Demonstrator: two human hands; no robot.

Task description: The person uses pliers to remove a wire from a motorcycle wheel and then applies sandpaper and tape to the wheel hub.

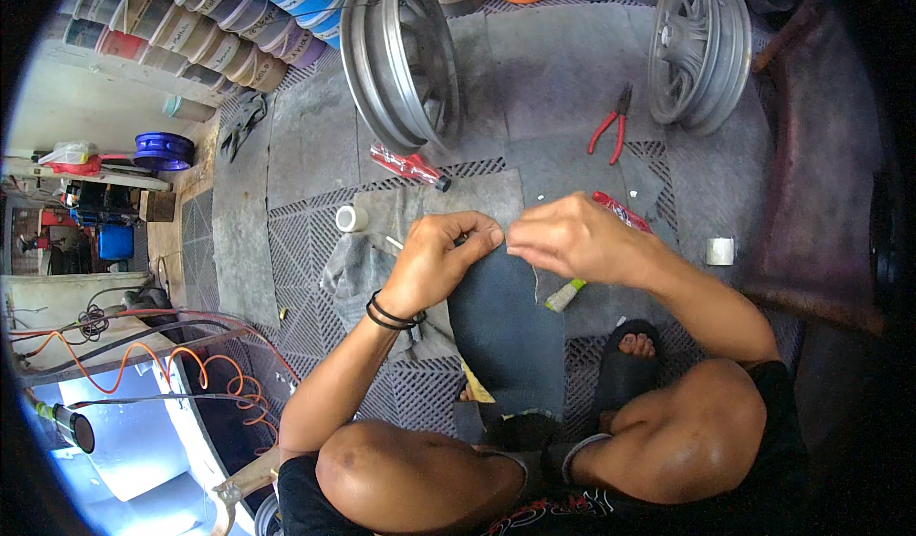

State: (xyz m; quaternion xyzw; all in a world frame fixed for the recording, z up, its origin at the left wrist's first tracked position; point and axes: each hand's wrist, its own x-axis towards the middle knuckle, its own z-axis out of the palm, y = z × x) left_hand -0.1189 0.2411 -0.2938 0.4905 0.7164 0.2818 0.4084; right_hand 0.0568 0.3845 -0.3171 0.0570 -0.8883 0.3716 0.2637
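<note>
My left hand (441, 253) and my right hand (570, 238) meet in front of me, both closed in a pinch, fingertips almost touching. What lies between the fingertips is too small or hidden to make out. Just below them extends a dark grey sheet (508, 336) with a ragged lower edge and a yellowish corner; I cannot tell whether the fingers grip it. Under my right wrist is a green-and-white handled tool (566, 295), partly covered. A red packet (620, 210) lies beyond that forearm. Beside my left forearm are a crumpled grey cloth (361, 274) and a white tape roll (351, 218).
Two grey wheel rims (405, 59) (701, 50) stand farther off, with red-handled pliers (611, 131) between them. A red-and-clear tool (408, 166) lies near the left rim. A white cylinder (720, 252) sits right. Stacked paint buckets (205, 40) and an orange coiled hose (205, 369) are left.
</note>
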